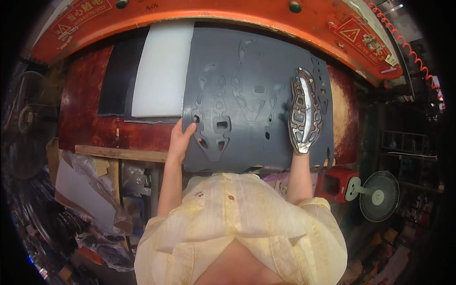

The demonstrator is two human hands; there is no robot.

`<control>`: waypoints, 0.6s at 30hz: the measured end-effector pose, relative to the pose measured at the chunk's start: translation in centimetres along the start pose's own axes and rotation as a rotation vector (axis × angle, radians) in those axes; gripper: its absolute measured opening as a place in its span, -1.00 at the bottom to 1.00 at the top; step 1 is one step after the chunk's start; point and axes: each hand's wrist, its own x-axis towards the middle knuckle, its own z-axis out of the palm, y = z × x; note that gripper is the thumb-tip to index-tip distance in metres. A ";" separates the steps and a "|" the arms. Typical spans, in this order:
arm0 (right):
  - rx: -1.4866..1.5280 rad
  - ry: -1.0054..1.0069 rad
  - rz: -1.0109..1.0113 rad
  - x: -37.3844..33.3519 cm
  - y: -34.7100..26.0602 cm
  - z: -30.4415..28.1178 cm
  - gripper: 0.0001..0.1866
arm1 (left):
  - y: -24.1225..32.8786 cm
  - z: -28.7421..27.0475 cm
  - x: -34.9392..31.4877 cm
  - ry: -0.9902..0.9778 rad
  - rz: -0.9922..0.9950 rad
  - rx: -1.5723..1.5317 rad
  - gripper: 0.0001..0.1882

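Observation:
A dark grey foam sheet (256, 137) with shoe-sole-shaped cut-outs lies across the red-brown board in front of me. My left hand (180, 138) grips its left edge, thumb on top; fingertips show through cut holes. Over the sheet's right part is a sole-shaped metal cutting die (299, 116) with several openings and a pale strip along its length. My right forearm (300, 173) reaches up to the die's near end. The die covers my right hand, which appears to hold it from beneath; its fingers are hidden.
A thick white slab (161, 71) and black sheets (121, 80) lie left of the grey sheet on the red-brown board (80, 109). An orange machine beam (228, 13) spans the far side. A fan (378, 195) and red stool (335, 183) stand at right, wrapped material (90, 190) at left.

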 end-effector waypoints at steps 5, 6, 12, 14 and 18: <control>0.082 -0.002 0.034 0.0 -0.5 0.1 -0.51 | 0.3 -0.2 -1.4 -0.065 0.023 0.003 -0.78; 0.101 -0.004 0.046 0.0 -0.6 0.1 -0.51 | 0.1 -0.3 -1.8 -0.074 0.043 0.034 -0.79; 0.200 -0.015 0.124 0.0 -0.9 0.2 -0.51 | -1.1 -0.4 -2.5 0.023 0.128 0.304 -0.79; 0.224 -0.025 0.147 0.1 -1.0 0.5 -0.51 | -1.5 -0.3 -2.4 0.085 0.224 0.440 -0.78; 0.276 0.043 0.210 0.3 -1.3 0.9 -0.51 | -1.9 -0.1 -2.2 0.163 0.293 0.544 -0.78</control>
